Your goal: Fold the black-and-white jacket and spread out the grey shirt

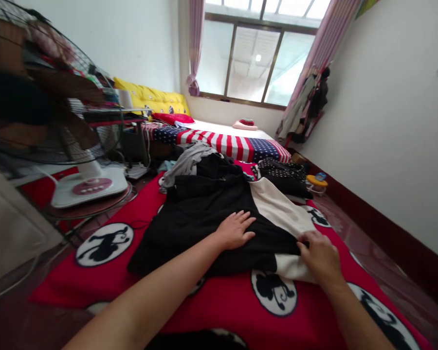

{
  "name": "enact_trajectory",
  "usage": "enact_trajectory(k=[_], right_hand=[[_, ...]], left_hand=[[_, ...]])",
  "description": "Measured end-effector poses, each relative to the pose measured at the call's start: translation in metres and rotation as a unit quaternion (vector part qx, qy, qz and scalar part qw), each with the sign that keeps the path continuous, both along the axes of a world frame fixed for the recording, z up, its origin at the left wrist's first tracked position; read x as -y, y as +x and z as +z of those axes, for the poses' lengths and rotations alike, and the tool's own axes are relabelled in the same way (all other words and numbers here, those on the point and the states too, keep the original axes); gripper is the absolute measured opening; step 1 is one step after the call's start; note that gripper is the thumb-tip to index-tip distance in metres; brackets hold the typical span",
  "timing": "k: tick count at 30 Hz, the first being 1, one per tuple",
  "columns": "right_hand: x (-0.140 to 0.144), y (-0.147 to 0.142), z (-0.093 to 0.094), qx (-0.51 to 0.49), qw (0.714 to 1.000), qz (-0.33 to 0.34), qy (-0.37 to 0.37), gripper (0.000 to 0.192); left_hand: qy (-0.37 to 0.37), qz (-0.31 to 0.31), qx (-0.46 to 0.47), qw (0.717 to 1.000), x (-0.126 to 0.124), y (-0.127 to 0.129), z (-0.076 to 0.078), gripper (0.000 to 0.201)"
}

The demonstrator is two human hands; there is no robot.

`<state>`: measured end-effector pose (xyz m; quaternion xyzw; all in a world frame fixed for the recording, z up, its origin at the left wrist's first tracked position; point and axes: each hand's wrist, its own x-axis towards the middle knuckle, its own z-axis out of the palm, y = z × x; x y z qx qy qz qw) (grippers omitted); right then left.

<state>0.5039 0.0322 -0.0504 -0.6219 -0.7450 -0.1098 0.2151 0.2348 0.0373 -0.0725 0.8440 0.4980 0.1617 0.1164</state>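
Note:
A black garment (204, 209) with cream parts lies spread across a red bed cover (105, 287) printed with white ovals. My left hand (236, 230) rests flat on the black cloth, fingers spread and palm down. At the garment's right side, my right hand (321, 256) is closed, thumb and finger pinching the black edge between the cream parts. One cream part (277, 204) stretches back from that hand, and another lies just left of it. Its fingertips are partly hidden by the hand itself.
Behind the garment are a heap of grey and black clothes (191, 158) and a stack of dark clothes (282, 175). A caged fan (89, 184) stands on a stool at left. A yellow-lidded container (317, 183) sits near the right wall.

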Motion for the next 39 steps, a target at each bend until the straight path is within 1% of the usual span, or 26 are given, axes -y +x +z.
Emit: enact_trajectory(k=[1,3,5,6,7,9,11,13,15,17,19,21,23,26,28,30,32,36,37,39], right_hand=[[-0.003,-0.01,0.004,-0.005,0.999,0.021,0.031,0.018],[-0.007,-0.034,0.005,-0.033,0.99,0.102,0.086,0.037],[-0.008,-0.057,-0.007,-0.035,0.98,0.174,0.089,0.051],[-0.007,-0.065,-0.018,-0.016,0.98,0.185,0.075,0.055],[-0.006,-0.072,-0.029,0.011,0.981,0.182,0.059,0.057],[-0.004,-0.078,-0.049,0.067,0.985,0.154,0.036,0.06],[-0.003,-0.077,-0.061,0.099,0.986,0.132,0.021,0.062],[-0.004,-0.075,-0.064,0.113,0.986,0.121,0.012,0.063],[-0.004,-0.075,-0.063,0.12,0.986,0.116,0.008,0.064],[-0.003,-0.075,-0.062,0.122,0.986,0.112,0.013,0.065],[-0.003,-0.076,-0.062,0.12,0.987,0.109,0.016,0.065],[-0.005,-0.077,-0.059,0.116,0.987,0.11,0.005,0.064],[-0.009,-0.077,-0.052,0.101,0.988,0.117,-0.026,0.062],[-0.021,-0.08,-0.037,0.04,0.992,0.094,-0.077,0.06],[-0.029,-0.084,-0.028,-0.013,0.994,0.055,-0.091,0.06],[-0.036,-0.087,-0.024,-0.051,0.994,0.026,-0.095,0.058],[-0.041,-0.09,-0.021,-0.075,0.991,0.017,-0.109,0.053],[-0.042,-0.091,-0.015,-0.098,0.984,0.015,-0.146,0.042],[-0.041,-0.09,-0.013,-0.105,0.984,0.016,-0.144,0.039],[-0.039,-0.087,-0.011,-0.129,0.985,0.011,-0.117,0.035]], left_hand=[[0.011,0.009,-0.007,1.0,0.001,0.002,0.0,0.061],[0.027,0.022,-0.019,0.999,0.004,0.003,-0.001,0.062],[0.033,0.019,-0.03,0.999,0.008,-0.003,-0.001,0.065],[0.032,0.01,-0.037,0.999,0.011,-0.01,-0.001,0.068],[0.029,-0.004,-0.046,0.999,0.015,-0.019,0.0,0.069],[0.025,-0.024,-0.067,0.997,0.028,-0.046,0.003,0.071],[0.021,-0.015,-0.092,0.995,0.044,-0.08,0.008,0.072],[0.013,0.018,-0.114,0.993,0.062,-0.115,0.013,0.073],[-0.001,0.055,-0.133,0.99,0.077,-0.146,0.018,0.075],[-0.015,0.088,-0.145,0.985,0.09,-0.169,0.021,0.077],[-0.012,0.114,-0.147,0.982,0.098,-0.184,0.024,0.078],[0.012,0.137,-0.141,0.98,0.103,-0.192,0.026,0.079],[0.046,0.165,-0.135,0.976,0.104,-0.196,0.029,0.081],[0.067,0.222,-0.123,0.965,0.102,-0.197,0.034,0.088],[0.048,0.251,-0.097,0.962,0.1,-0.196,0.038,0.089],[0.023,0.269,-0.067,0.961,0.097,-0.193,0.04,0.082],[-0.002,0.287,-0.058,0.956,0.092,-0.19,0.041,0.072],[-0.035,0.324,-0.09,0.941,0.081,-0.185,0.04,0.059],[-0.031,0.331,-0.09,0.939,0.078,-0.185,0.039,0.057],[-0.012,0.348,-0.079,0.934,0.073,-0.186,0.038,0.055]])
